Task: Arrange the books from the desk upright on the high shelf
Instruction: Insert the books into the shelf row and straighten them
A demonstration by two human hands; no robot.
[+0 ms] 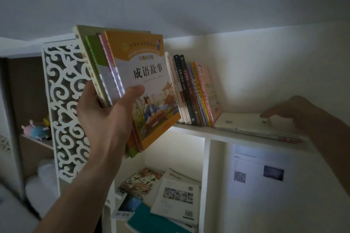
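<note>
Left hand (106, 119) grips stack of books (132, 85), raised before high shelf (191, 128). Right hand (295, 113) rests, fingers relaxed, on flat-lying book (246, 123) beyond upright row (193, 91). Step: placing. Next likely: slot stack upright beside row.

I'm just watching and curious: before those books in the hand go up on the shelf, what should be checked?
1. Left hand grips the stack of books firmly: ok.
2. Row of upright books stands steady: ok, though leaning.
3. Shelf space beside the row is free: not ok, flat books lie there.
4. Right hand has hold of the flat books: cannot tell, blurred.
5. Stack held upright: ok, slightly tilted.
</note>
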